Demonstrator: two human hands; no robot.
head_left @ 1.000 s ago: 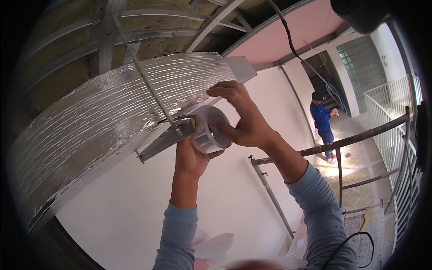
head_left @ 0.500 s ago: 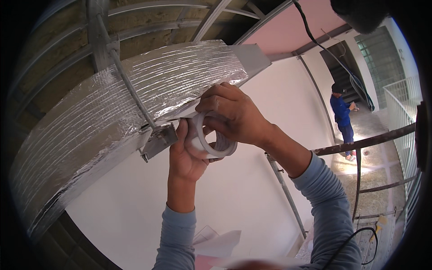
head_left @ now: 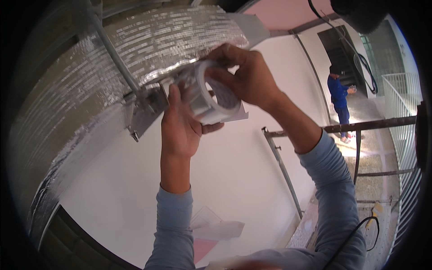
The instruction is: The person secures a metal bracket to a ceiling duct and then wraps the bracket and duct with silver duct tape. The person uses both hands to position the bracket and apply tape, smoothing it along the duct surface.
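Observation:
A wide roll of silver foil tape [head_left: 198,105] is held in front of the underside of a foil-wrapped duct [head_left: 157,40]. My left hand [head_left: 180,128] cups it from below, thumb up its left side and fingers beneath. Over the top comes my right hand [head_left: 252,76], its fingers hooked on the rim and partly into the core. Motion blurs the roll and fingertips, so whether a tape end is peeled cannot be made out. Left of my left thumb, a metal bracket [head_left: 146,105] hangs under the duct on a threaded rod [head_left: 114,54].
A dark scaffold rail [head_left: 373,124] crosses at the right, with an upright pole [head_left: 283,173] below it. A person in blue [head_left: 338,96] stands on the floor beyond, near a white railing [head_left: 400,94]. A yellow-handled brush [head_left: 373,215] and a black cable [head_left: 353,234] are at lower right.
Both hands and the roll sit higher in the picture, and the roll has tilted. The view has shifted too, with the duct and bracket appearing higher and further left.

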